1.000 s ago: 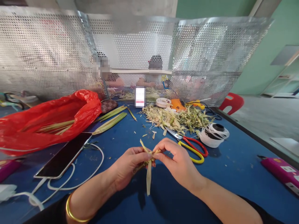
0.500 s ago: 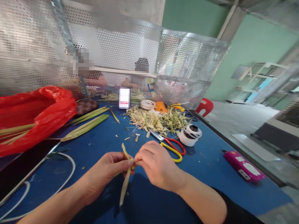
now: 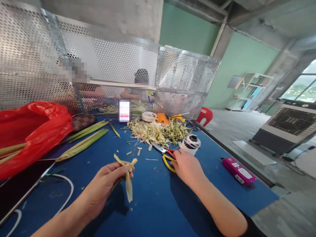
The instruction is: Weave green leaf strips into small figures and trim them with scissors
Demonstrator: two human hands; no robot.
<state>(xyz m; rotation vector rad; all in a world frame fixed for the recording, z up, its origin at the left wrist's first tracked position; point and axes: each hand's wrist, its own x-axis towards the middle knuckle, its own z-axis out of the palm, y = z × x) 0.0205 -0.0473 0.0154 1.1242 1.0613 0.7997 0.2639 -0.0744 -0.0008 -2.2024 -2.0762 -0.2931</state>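
Pinched in my left hand [image 3: 112, 179] is a folded piece of pale husk [image 3: 128, 187], with short ends sticking up and one strip hanging down. My right hand [image 3: 186, 166] lies over the red handle of the scissors [image 3: 170, 164]; its fingertips are partly hidden, so its grip is unclear. The scissors' blades point to the upper left, toward a heap of husk scraps [image 3: 158, 131]. Just behind my right hand stands a white spool of cord [image 3: 191, 144]. A small white thread lies on the blue table [image 3: 148, 210] between my hands.
On the left are a red plastic bag [image 3: 49, 121], long green husks [image 3: 84, 143] and a white cable [image 3: 70, 187]. A lit phone [image 3: 124, 111] stands by the perforated metal screen [image 3: 123, 62]. A magenta device [image 3: 239, 171] lies at the right. People are behind the screen.
My right hand has left the husk and moved right to the scissors. My left hand still holds the husk. A thread now shows on the table, and the view has shifted.
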